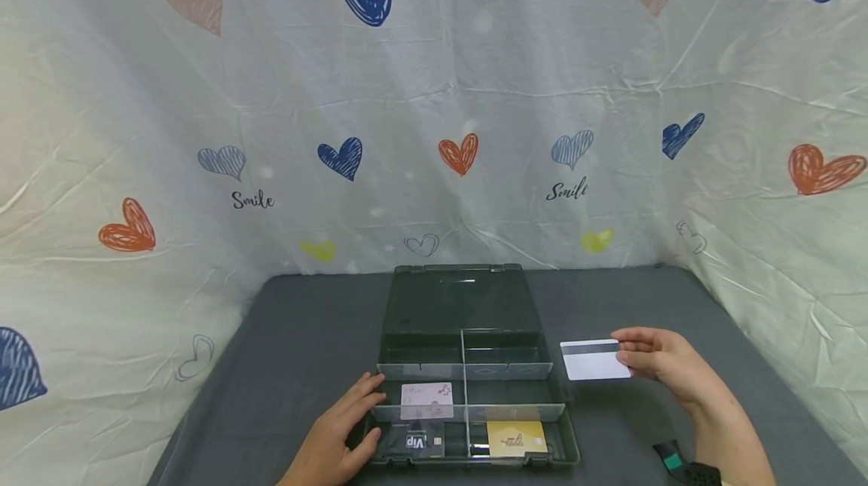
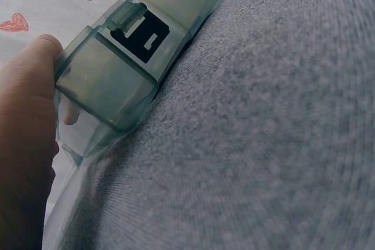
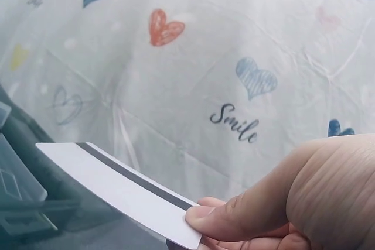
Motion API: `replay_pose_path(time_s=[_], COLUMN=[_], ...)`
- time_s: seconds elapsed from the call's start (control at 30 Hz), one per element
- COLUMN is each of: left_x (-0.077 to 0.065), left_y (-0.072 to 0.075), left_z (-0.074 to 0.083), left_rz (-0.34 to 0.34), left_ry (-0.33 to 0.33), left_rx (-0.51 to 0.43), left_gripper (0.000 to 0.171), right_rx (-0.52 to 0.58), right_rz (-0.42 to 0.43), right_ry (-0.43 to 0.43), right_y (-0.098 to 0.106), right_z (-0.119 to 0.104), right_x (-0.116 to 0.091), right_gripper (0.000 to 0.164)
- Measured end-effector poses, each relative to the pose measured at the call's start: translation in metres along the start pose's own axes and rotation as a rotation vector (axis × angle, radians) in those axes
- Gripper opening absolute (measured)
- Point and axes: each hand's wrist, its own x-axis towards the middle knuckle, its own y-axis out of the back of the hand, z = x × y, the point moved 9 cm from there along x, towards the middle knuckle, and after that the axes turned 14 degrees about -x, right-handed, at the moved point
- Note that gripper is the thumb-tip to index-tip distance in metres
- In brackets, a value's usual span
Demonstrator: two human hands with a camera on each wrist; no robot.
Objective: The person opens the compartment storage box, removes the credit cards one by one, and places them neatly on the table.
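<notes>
A dark translucent plastic box (image 1: 561,417) with its lid open lies on the grey cloth, split into compartments. Inside lie a pale pink card (image 1: 426,400), a black VIP card (image 1: 415,441) and a gold card (image 1: 516,438). My left hand (image 1: 339,437) grips the box's left front corner (image 2: 105,80), thumb on its edge. My right hand (image 1: 661,362) is raised to the right of the box and pinches a white card (image 1: 593,360) with a dark magnetic stripe (image 3: 126,194) by its right end. The card hangs in the air beside the box.
The grey cloth-covered table (image 1: 305,335) is bounded at the back and sides by a white sheet (image 1: 434,109) printed with hearts. A dark band with a teal patch (image 1: 674,460) sits on my right wrist.
</notes>
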Motion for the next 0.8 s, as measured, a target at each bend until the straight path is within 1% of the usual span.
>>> replay_pose_path(time_s=[0.1,0.3,0.4,0.57,0.67,0.8], left_x=[0.000,0.001,0.001,0.000,0.001,0.002], left_y=[0.000,0.002,0.002,0.001,0.001,0.002], left_z=[0.001,0.005,0.006,0.003,0.004,0.006], left_rz=[0.006,0.014,0.013,0.009,0.013,0.014], left_ry=[-0.011,-0.044,-0.040,-0.006,-0.012,-0.029], left_rx=[0.000,0.011,0.008,0.001,0.003,0.003], left_gripper=[0.049,0.049,0.048,0.049,0.049,0.048], right_rx=[-0.001,-0.018,-0.013,-0.013,-0.007,0.000], right_rz=[-0.002,0.000,-0.001,0.015,0.028,0.039], right_ry=[-0.021,-0.090,-0.114,-0.169,-0.201,-0.218], right_y=[0.002,0.005,0.006,0.005,0.004,0.001], right_z=[0.009,0.031,0.041,0.058,0.066,0.076], right_x=[0.002,0.007,0.011,0.018,0.021,0.023], right_gripper=[0.051,0.049,0.048,0.046,0.045,0.043])
